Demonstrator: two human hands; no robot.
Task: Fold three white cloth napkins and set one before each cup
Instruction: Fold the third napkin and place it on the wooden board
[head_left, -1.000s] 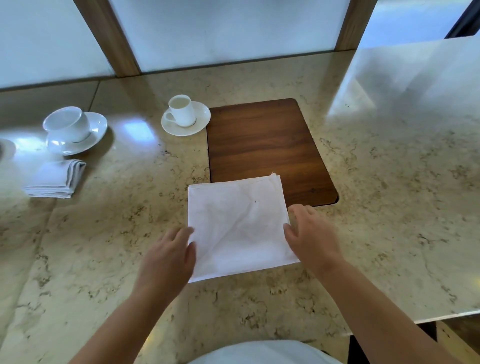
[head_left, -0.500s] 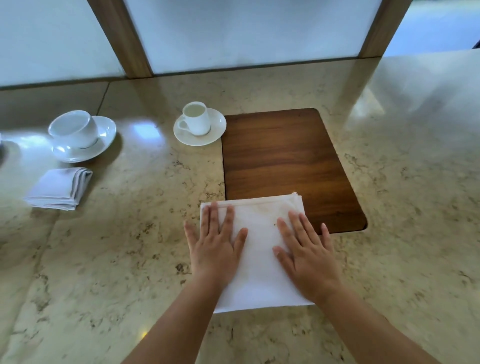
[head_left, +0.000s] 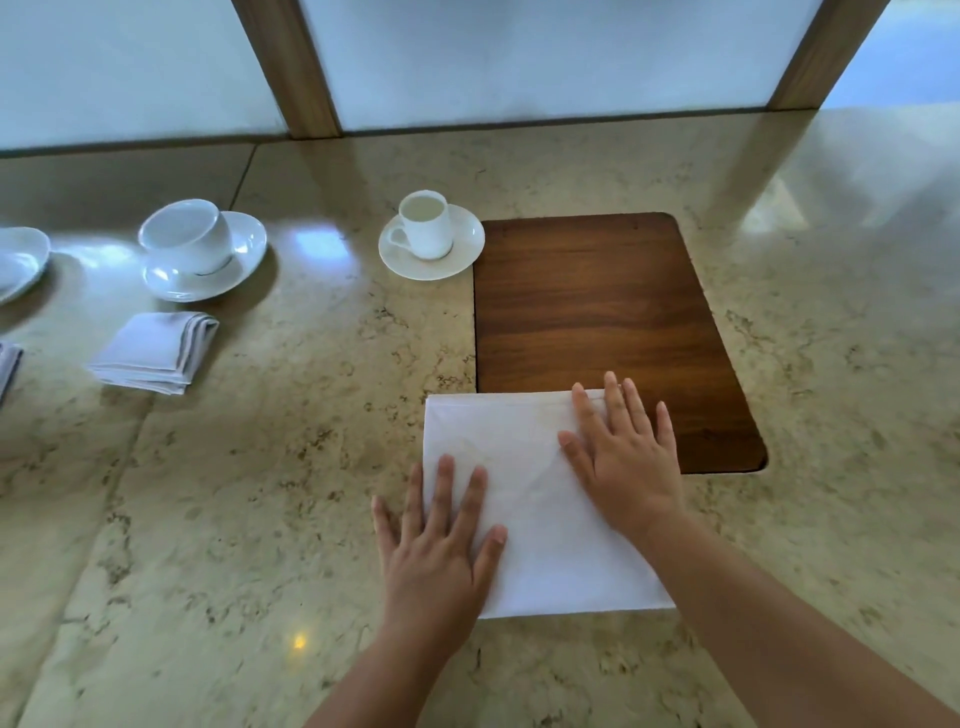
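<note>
A white napkin (head_left: 524, 467), folded into a flat square, lies on the marble counter near me. My left hand (head_left: 441, 551) presses flat on its lower left edge, fingers straight. My right hand (head_left: 623, 457) presses flat on its upper right part. Behind it stands a small white cup (head_left: 425, 224) on a saucer (head_left: 462, 254). To the left a wider cup (head_left: 187, 236) sits on its saucer (head_left: 244, 249), with a folded napkin (head_left: 153, 351) in front of it. At the left edge, part of another saucer (head_left: 18, 257) and another napkin (head_left: 8, 364) show.
A dark wooden board (head_left: 592, 312) is set into the counter under the napkin's far right corner. Frosted panels with wooden posts (head_left: 291, 67) close off the back of the counter.
Both hands moved from the napkin's side edges onto its top and pressed it flat. Since then the left hand has slid toward the lower left and the right hand toward the upper right.
</note>
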